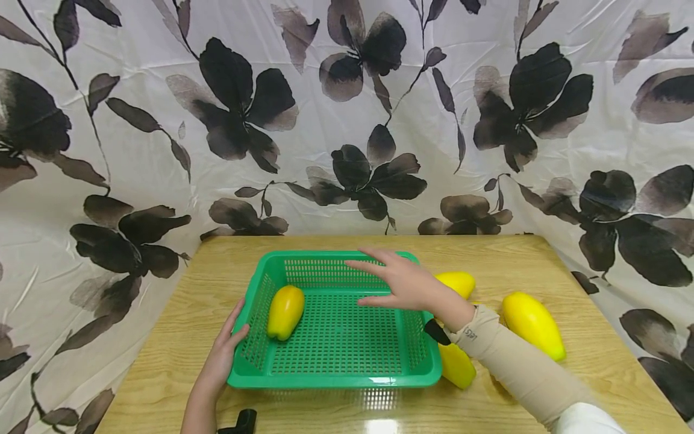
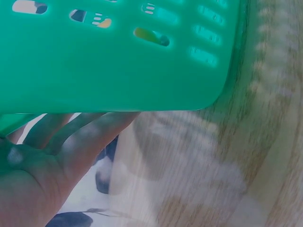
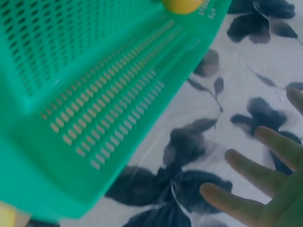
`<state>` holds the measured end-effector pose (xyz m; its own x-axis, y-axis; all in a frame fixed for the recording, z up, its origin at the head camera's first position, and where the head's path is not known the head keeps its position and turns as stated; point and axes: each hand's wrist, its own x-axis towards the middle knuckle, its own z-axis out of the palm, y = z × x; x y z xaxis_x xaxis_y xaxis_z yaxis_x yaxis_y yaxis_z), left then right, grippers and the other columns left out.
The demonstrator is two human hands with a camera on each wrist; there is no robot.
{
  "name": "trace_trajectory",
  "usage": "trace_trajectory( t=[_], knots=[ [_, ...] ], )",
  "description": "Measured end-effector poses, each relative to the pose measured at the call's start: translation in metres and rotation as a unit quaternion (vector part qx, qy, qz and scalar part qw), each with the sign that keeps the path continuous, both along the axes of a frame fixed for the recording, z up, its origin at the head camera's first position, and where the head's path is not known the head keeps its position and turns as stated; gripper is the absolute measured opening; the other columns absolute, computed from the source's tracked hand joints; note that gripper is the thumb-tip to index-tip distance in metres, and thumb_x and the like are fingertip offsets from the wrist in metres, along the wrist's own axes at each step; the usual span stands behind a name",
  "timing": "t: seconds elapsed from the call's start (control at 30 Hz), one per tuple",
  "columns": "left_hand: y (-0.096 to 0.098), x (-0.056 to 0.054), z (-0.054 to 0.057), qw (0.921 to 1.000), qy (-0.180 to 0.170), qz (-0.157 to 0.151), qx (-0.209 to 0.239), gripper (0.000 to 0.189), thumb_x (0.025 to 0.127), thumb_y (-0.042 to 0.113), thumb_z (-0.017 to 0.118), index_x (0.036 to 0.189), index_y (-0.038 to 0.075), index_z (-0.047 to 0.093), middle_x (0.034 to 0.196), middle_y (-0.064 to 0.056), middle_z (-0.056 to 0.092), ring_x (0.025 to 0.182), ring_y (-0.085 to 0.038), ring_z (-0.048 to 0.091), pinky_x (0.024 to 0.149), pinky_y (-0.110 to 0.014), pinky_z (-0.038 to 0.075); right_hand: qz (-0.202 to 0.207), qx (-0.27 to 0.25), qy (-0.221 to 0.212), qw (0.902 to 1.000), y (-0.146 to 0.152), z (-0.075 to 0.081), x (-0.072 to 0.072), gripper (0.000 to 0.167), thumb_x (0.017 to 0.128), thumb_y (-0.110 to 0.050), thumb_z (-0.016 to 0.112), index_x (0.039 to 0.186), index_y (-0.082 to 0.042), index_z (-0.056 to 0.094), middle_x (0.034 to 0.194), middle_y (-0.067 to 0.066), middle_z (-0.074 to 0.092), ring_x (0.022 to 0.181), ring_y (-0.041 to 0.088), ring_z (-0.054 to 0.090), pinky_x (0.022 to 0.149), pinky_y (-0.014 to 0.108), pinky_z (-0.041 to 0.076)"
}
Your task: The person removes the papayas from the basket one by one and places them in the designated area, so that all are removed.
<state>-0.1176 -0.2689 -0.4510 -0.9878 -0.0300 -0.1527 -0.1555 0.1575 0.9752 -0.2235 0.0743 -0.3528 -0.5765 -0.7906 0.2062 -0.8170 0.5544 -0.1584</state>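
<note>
A green plastic basket with perforated walls stands on the wooden table. Inside it, toward the left, lies a yellow-orange fruit with a greenish end. My left hand grips the basket's left rim, thumb over the edge. In the left wrist view, its fingers run along the outside of the wall. Above the basket's right part, my right hand hangs with its fingers spread and nothing in it. The right wrist view shows those fingers apart from the basket.
Right of the basket lie more yellow fruits: one near the right table edge, one behind my right wrist, and one by the basket's near right corner. A flower-patterned cloth hangs behind the wooden table.
</note>
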Motion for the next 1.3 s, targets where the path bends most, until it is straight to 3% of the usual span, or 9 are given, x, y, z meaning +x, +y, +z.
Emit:
trace_trajectory(
  t=[0.23, 0.43, 0.87, 1.13, 1.3],
  knots=[
    [0.000, 0.001, 0.000, 1.0000, 0.001, 0.001, -0.001, 0.058, 0.099, 0.034, 0.035, 0.149, 0.021, 0.007, 0.153, -0.006, -0.003, 0.136, -0.034, -0.006, 0.102, -0.063, 0.002, 0.056, -0.006, -0.014, 0.9983, -0.032, -0.008, -0.002, 0.065, 0.084, -0.054, 0.056, 0.140, -0.025, 0.039, 0.148, 0.009, 0.025, 0.130, 0.028, 0.031, 0.097, 0.043, 0.037],
    [0.000, 0.000, 0.000, 1.0000, 0.001, 0.003, -0.001, 0.059, 0.099, 0.036, 0.035, 0.149, 0.020, 0.008, 0.153, -0.006, -0.003, 0.136, -0.033, -0.006, 0.102, -0.063, 0.002, 0.077, 0.011, -0.020, 0.9968, -0.058, -0.015, -0.002, 0.063, 0.085, -0.051, 0.056, 0.139, -0.025, 0.040, 0.148, 0.008, 0.026, 0.130, 0.027, 0.032, 0.099, 0.042, 0.036],
    [0.001, 0.002, 0.000, 1.0000, 0.000, 0.003, 0.005, 0.058, 0.099, 0.035, 0.035, 0.149, 0.025, 0.007, 0.153, -0.007, -0.004, 0.136, -0.034, -0.003, 0.104, -0.059, 0.008, 0.100, 0.031, -0.004, 0.9945, -0.095, -0.031, 0.001, 0.062, 0.085, -0.054, 0.054, 0.139, -0.026, 0.040, 0.145, 0.010, 0.031, 0.130, 0.026, 0.033, 0.103, 0.041, 0.031],
    [0.001, 0.002, 0.000, 1.0000, -0.007, -0.001, 0.005, 0.059, 0.099, 0.037, 0.034, 0.149, 0.025, 0.005, 0.153, -0.008, -0.001, 0.135, -0.034, 0.008, 0.100, -0.050, 0.025, 0.113, 0.046, -0.006, 0.9924, -0.120, -0.043, 0.002, 0.061, 0.086, -0.054, 0.054, 0.139, -0.025, 0.041, 0.145, 0.010, 0.032, 0.130, 0.028, 0.033, 0.102, 0.040, 0.032],
    [0.000, 0.002, 0.000, 0.9999, -0.007, -0.010, 0.006, 0.058, 0.100, 0.036, 0.032, 0.148, 0.024, 0.002, 0.152, -0.009, -0.004, 0.135, -0.037, 0.006, 0.100, -0.053, 0.024, 0.112, 0.066, -0.014, 0.9914, -0.135, -0.056, 0.002, 0.063, 0.086, -0.057, 0.051, 0.140, -0.027, 0.039, 0.146, 0.009, 0.030, 0.130, 0.030, 0.031, 0.100, 0.039, 0.034]
  ],
)
